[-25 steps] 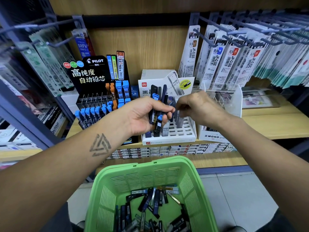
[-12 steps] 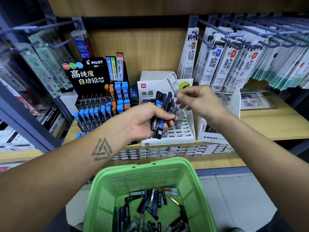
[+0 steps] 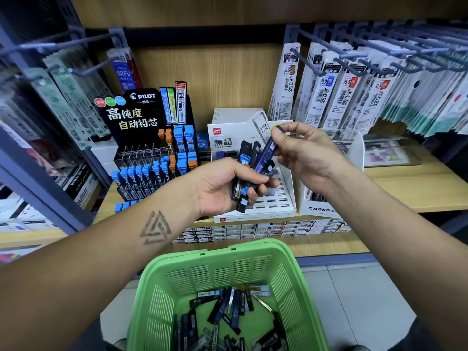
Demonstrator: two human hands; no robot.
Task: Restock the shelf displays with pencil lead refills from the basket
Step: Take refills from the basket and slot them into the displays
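Gripping a bundle of lead refill cases (image 3: 249, 173), the left hand (image 3: 222, 188) hovers at the view's centre; the right hand (image 3: 304, 153), at its 2 o'clock, pinches one dark blue case (image 3: 266, 154). At 6 o'clock, the green basket (image 3: 228, 257) holds more loose refills (image 3: 228, 312).

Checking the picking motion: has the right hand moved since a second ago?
Yes. The right hand rose against the white display box, lifting a dark blue refill case.
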